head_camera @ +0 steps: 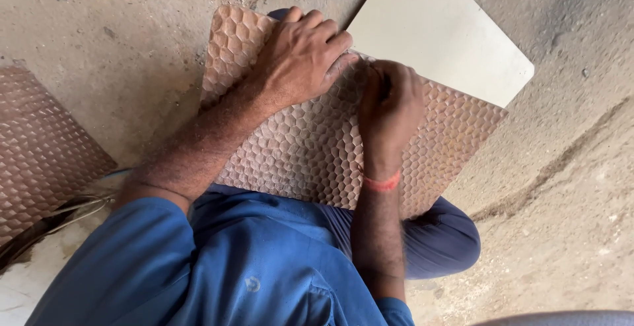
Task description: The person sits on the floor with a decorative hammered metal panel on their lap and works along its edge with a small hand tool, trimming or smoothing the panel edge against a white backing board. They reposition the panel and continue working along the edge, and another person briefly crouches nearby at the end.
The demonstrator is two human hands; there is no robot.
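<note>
A copper-coloured sheet (310, 148) embossed with a honeycomb pattern rests on my lap and knees. My left hand (304, 55) lies flat on its upper part, palm down, fingers together pressing on the surface. Just to the right, my right hand (389, 101) is closed in a fist on the sheet, seemingly gripping a small tool that my fingers hide. An orange band circles my right wrist (382, 183). The two hands almost touch near the sheet's middle top.
A plain cream-white board (449, 35) lies on the floor beyond the sheet. Another honeycomb-patterned copper sheet (36, 154) lies at the left. The floor (561, 187) is dusty concrete. I wear blue clothing (264, 266).
</note>
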